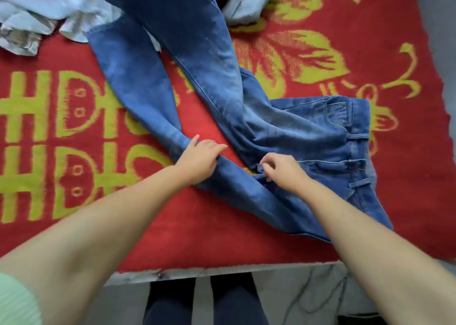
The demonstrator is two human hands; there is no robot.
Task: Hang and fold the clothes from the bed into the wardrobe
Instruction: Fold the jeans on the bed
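Jeans [209,82]: spread on the bed's red and yellow blanket [370,40], waistband at 3 o'clock and the two legs splayed away toward 11 and 12 o'clock — laid out flat, probably so they can be squared up for folding.
Left hand [198,158]: its grip is closed round the nearer leg at mid-length, bunching the denim; likely a hold for swinging that leg over onto the other.
Right hand [281,173]: fingers curled, pinching the fabric at the crotch just inside the waistband, which seems meant to anchor the seat while the leg is moved.
Other clothes: a pale crumpled garment [37,11] at 10 o'clock and a grey and dark heap [246,6] at 12 o'clock, both at the far side of the bed, the jeans' leg ends lying among them — waiting their turn, it seems.
Wardrobe: not in view.
Progress: early; the jeans are not yet folded.
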